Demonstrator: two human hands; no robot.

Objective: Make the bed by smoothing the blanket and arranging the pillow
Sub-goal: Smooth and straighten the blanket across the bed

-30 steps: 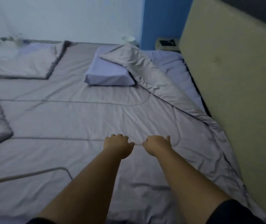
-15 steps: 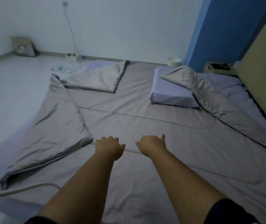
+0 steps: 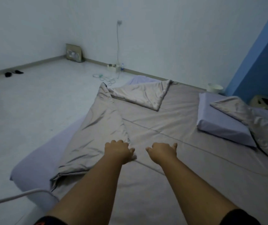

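Left hand [image 3: 118, 151] and right hand [image 3: 162, 151] are reaching side by side, fingers curled, over the grey blanket [image 3: 170, 114] lying on the bed [image 3: 32, 168], each grip's hold on fabric impossible to tell, pillow [image 3: 219, 125] lying far right.

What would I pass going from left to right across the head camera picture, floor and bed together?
dark slippers on the floor → box leaning in the wall corner → left hand → right hand → lavender pillow
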